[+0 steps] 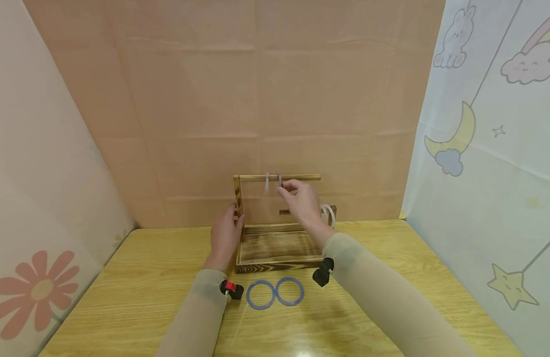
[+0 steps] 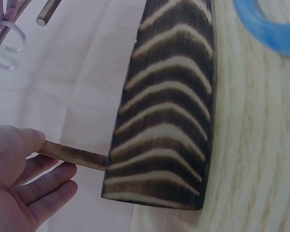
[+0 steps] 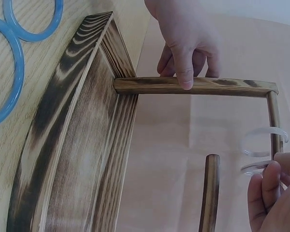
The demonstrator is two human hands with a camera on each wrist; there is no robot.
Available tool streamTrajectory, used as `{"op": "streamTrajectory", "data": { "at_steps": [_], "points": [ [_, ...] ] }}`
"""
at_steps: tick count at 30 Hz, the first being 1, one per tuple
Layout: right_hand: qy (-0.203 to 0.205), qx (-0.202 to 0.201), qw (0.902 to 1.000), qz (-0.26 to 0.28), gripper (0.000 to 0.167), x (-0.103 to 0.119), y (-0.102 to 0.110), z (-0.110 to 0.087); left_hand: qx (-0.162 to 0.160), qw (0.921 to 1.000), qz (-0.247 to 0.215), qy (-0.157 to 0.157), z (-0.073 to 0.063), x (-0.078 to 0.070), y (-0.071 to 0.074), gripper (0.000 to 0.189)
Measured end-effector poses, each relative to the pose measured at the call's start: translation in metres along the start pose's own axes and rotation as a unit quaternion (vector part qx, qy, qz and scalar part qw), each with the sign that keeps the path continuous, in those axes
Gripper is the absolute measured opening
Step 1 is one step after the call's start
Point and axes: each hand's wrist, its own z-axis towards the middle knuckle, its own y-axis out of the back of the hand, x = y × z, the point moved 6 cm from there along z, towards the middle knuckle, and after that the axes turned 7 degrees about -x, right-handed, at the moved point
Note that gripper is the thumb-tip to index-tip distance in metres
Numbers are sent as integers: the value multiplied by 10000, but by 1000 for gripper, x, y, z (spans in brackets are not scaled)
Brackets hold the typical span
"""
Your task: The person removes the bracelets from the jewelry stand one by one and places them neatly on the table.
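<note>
Gripping the rack's post (image 1: 238,201), left hand (image 1: 224,237); right hand (image 1: 303,202) pinches a clear ring (image 1: 280,180).

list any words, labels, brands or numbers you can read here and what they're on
None: no readable text in any view.
The wooden rack, the blue rings and the clear rings carry no lettering.
The right-hand cloth shows only drawings (bunny, cloud, moon, stars), and the left-hand cloth only a flower.

Beige tight sleeves on both arms; small black wrist cameras, left one red-marked; hands bare.
</note>
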Motion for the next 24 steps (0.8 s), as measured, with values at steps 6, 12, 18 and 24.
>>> {"op": "streamTrajectory", "data": {
  "at_steps": [6,12,18,24],
  "points": [
    [30,-19,10000,52,21,-2,8,-3,-17,10000,8,64,-6,-3,0,38],
    [-69,-74,9999,42,22,-5,17,-3,7,9999,-35,140,-9,-4,-1,37],
    [-185,-110,9998,-25,25,-9,24,0,6,9999,-19,139,-6,-3,-1,37],
    [-222,-188,9996,20,24,-15,32,4,-35,10000,-24,80,-4,-4,-1,39]
  ]
}}
